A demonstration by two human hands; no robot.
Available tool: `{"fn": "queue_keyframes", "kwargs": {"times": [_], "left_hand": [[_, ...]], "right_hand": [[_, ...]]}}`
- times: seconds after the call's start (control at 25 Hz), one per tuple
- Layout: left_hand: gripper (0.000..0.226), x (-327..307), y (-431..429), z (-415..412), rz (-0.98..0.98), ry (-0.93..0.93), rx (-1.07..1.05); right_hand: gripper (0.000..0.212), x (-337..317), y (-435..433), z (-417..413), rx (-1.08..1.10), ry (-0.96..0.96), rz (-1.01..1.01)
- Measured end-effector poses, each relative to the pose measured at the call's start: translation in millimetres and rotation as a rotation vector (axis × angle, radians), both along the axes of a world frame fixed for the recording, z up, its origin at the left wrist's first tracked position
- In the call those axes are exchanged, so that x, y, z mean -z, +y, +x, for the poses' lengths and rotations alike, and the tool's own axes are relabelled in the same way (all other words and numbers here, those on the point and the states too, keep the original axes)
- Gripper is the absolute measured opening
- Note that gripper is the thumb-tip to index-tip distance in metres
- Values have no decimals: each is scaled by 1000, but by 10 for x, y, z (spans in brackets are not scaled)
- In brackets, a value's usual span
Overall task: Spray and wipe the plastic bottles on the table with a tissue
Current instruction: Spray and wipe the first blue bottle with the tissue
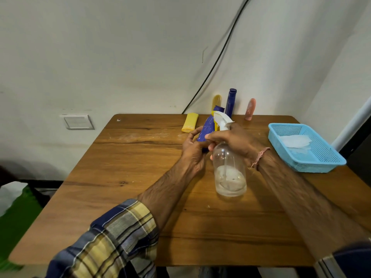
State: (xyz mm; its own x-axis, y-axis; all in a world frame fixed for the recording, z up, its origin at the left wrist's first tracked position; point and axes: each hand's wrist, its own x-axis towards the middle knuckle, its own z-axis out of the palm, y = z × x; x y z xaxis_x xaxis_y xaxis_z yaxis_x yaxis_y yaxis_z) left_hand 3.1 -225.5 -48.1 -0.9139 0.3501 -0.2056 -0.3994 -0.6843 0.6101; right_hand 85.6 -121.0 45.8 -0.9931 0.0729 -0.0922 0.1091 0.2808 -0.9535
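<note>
We've got the left hand [193,149] wrapped around a blue bottle [207,127], holding it tilted just above the wooden bench [130,177]. Our right hand [233,140] has its grip closed around the neck of the clear spray bottle [229,169], white trigger head [221,120] pointing towards the blue one, a finger reaching across the front. A little liquid sits in the spray bottle's base. At the far edge we see a yellow bottle [189,122] lying flat, and standing by the wall a second yellow one [216,101], a tall blue one [231,102] and a pink one [250,109]. To the right, a tissue [295,141] lies in the blue basket [321,155].
</note>
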Motion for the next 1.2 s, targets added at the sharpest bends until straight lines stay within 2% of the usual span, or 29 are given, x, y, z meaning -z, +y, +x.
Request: {"fn": "queue_keyframes", "kwargs": {"times": [0.24,0.44,0.6,0.68,0.8,1.2], "left_hand": [[54,6,2,-4,42,-22,9],[58,21,14,21,6,-29,7],[56,62,107,48,-28,-29,-16],[60,65,117,32,-24,-35,-19],[62,47,91,23,-38,4,-20],[47,-11,95,56,-88,15,-65]], "right_hand": [[38,36,70,-12,3,-49,33],[35,44,100,-49,0,-63,60],[46,16,51,-133,-6,-80,102],[42,16,69,-163,-20,-96,93],[56,39,150,-181,2,-117,124],[29,38,205,-179,-128,-248,133]]}}
